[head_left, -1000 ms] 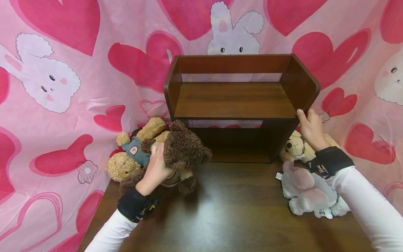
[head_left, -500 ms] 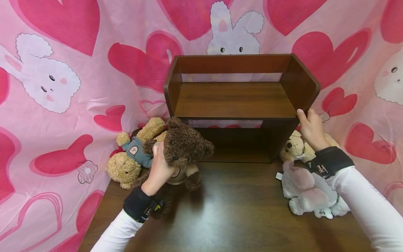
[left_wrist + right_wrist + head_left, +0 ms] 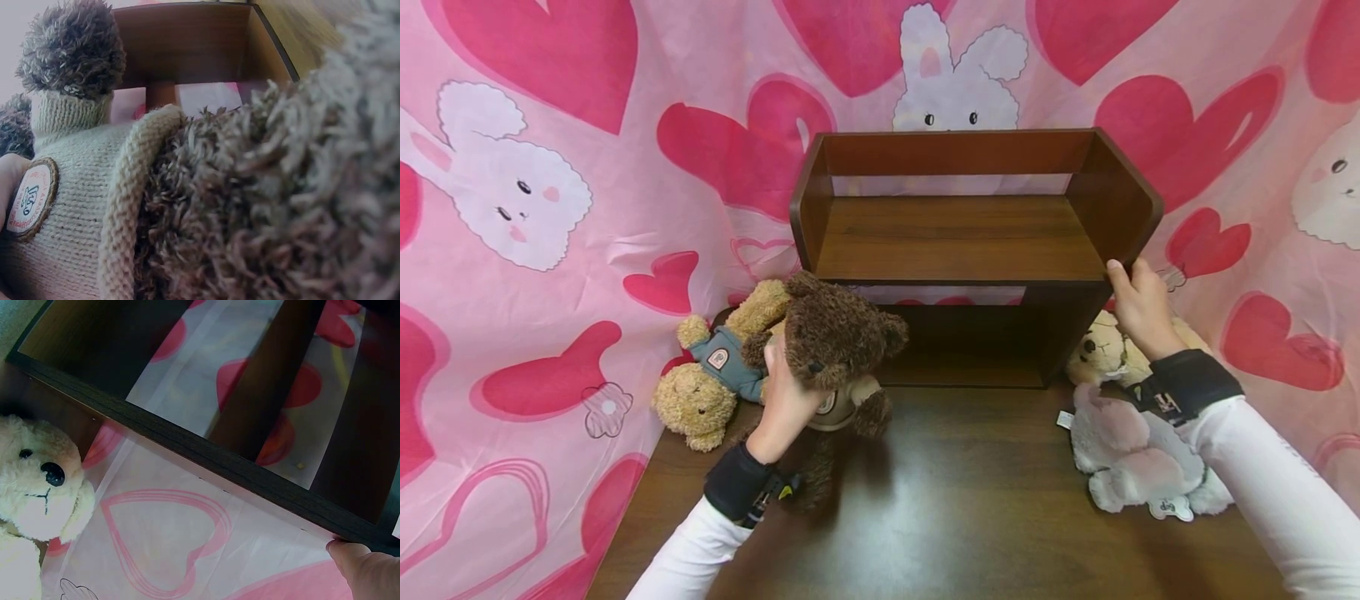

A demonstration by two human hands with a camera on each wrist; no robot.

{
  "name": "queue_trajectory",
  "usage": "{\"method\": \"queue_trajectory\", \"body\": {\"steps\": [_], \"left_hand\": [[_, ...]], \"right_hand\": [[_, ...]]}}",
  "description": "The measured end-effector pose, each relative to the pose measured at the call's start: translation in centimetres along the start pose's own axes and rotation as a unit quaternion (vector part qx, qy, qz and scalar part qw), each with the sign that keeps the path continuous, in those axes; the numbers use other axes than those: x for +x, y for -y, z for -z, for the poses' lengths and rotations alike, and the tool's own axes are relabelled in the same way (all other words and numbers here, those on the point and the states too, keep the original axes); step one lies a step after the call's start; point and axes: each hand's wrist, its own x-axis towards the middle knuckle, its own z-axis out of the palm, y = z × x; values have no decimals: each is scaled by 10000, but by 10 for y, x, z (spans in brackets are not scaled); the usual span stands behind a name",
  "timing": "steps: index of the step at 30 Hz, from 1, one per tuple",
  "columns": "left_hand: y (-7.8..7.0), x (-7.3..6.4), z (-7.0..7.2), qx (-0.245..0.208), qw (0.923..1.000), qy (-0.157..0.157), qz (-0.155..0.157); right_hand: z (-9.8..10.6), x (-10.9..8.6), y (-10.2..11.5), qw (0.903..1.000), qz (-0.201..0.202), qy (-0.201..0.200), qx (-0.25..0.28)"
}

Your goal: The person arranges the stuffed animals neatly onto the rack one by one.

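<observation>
Toward the left edge of the table surface (image 3: pixel 962 508), our left hand (image 3: pixel 787 404) clamped the brown teddy bear (image 3: pixel 842 333), judged light, soft, best held by its torso; our right hand (image 3: pixel 1142 308) gripped the shelf (image 3: pixel 962 237).

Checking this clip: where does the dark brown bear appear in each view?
Head: the dark brown bear, just left of center, in the left hand.
Left wrist: fills most of the picture, knit sweater at left.
Right wrist: not in it.
Shared landmark: the wooden shelf.
</observation>
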Motion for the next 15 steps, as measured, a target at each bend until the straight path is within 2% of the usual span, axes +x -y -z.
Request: {"method": "queue_trajectory", "body": {"steps": [5,15], "left_hand": [[-2,3,-4,-156,9988,-292,-352],[-12,13,-12,-535,9944,-782,-477]], "right_hand": [[0,0,-1,10000,9,11,-40],[-1,-1,-1,10000,-11,11,70]]}}
